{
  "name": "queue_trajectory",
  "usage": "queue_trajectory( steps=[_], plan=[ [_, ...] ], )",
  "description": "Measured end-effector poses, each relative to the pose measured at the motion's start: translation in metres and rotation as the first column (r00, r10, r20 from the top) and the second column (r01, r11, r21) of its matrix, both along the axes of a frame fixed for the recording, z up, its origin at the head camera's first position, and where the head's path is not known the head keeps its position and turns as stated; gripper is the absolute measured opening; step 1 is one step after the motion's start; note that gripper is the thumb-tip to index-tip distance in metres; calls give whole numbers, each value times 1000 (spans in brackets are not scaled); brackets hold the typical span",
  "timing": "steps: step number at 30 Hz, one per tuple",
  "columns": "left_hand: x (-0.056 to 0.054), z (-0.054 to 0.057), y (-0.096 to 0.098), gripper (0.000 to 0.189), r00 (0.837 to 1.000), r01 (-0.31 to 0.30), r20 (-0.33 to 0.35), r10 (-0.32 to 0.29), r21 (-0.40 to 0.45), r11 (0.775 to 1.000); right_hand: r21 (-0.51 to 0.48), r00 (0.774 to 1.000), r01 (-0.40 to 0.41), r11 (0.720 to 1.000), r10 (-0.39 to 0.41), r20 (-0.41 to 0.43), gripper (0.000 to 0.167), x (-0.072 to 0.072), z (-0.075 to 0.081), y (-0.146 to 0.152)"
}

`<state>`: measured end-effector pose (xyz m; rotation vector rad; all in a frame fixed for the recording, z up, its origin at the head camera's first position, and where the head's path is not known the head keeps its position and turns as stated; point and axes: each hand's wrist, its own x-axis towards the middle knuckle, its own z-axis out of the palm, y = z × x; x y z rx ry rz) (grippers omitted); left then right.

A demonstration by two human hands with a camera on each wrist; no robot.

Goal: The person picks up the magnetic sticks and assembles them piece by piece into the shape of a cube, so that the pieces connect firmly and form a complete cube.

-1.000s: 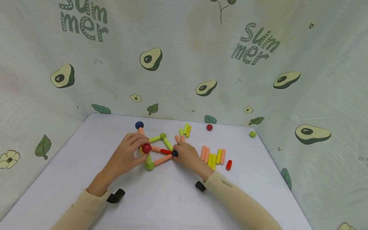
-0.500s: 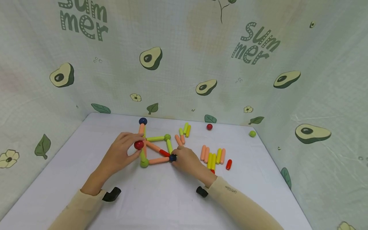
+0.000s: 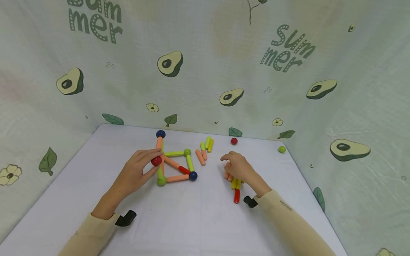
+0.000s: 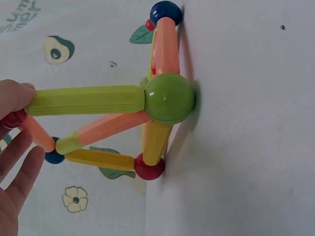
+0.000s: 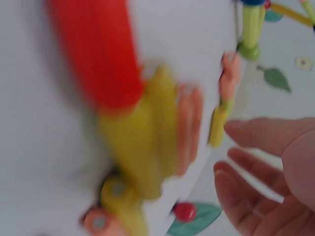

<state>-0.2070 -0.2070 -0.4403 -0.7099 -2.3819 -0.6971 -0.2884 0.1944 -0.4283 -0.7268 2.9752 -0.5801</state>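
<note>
My left hand (image 3: 136, 170) pinches a red ball (image 3: 156, 161) at the top of a frame built from magnetic rods and balls. In the left wrist view, a light green rod (image 4: 88, 100) runs from those fingers to a green ball (image 4: 170, 98) on the table. The frame's near right corner is a dark blue ball (image 3: 193, 176), joined to a peach rod (image 3: 177, 178) and a red rod (image 3: 184, 170). My right hand (image 3: 241, 167) hovers with loosely bent fingers over loose peach and yellow rods (image 3: 233, 184), partly hiding them. Nothing shows in its grasp.
Another red rod (image 3: 237, 196) lies in front of the yellow ones. Several green, yellow and peach rods (image 3: 200, 157) lie behind the frame's right side. A loose red ball (image 3: 234, 141) and a green ball (image 3: 282, 149) sit near the table's back edge, before a hanging cloth.
My right hand has let go of the dark blue ball and moved right, over the loose rods. The frame shifted slightly left earlier, while my left hand kept hold of the red ball.
</note>
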Motion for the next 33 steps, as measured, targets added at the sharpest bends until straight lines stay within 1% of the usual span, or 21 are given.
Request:
queue_trajectory(
  steps=[2, 5, 8, 10, 15, 17, 20, 24, 26, 30, 31, 33],
  plan=[
    [0, 0, 0, 67, 1000, 4, 0, -4, 5, 1000, 21, 999, -41, 999, 41, 24, 26, -4, 1, 14],
    [0, 0, 0, 67, 1000, 8, 0, -8, 11, 1000, 71, 992, -120, 990, 117, 42, 23, -11, -1, 27],
    [0, 0, 0, 66, 1000, 6, -3, -6, 16, 1000, 95, 986, -160, 982, 156, 53, 23, -17, -3, 33],
    [0, 0, 0, 66, 1000, 6, -4, -6, 21, 1000, 99, 984, -174, 980, 169, 59, 22, -19, -3, 32],
    [0, 0, 2, 65, 1000, 4, -12, -3, 23, 1000, 106, 968, -247, 963, 242, 59, 20, -25, -5, 26],
    [-1, 0, 4, 66, 1000, 1, -15, -1, 21, 1000, 116, 962, -273, 955, 267, 58, 19, -27, -8, 23],
    [-1, -1, 5, 66, 1000, 4, -21, -4, 25, 1000, 136, 958, -287, 948, 281, 60, 16, -29, -13, 19],
    [-1, -1, 6, 66, 1000, 3, -30, -2, 27, 1000, 146, 956, -292, 945, 290, 36, 14, -27, -16, 12],
    [-1, 0, 7, 65, 999, -3, -34, 3, 26, 1000, 127, 959, -281, 951, 282, 15, 16, -25, -14, 6],
    [0, 1, 7, 64, 999, -3, -41, 4, 32, 999, 64, 960, -268, 961, 272, -69, 23, -14, 1, -15],
    [0, 1, 7, 63, 999, -3, -44, 5, 33, 999, 44, 958, -269, 962, 272, -94, 24, -10, 6, -21],
    [0, 1, 7, 62, 999, -5, -47, 7, 34, 999, 1, 945, -292, 956, 289, -153, 26, -2, 16, -36]
  ],
)
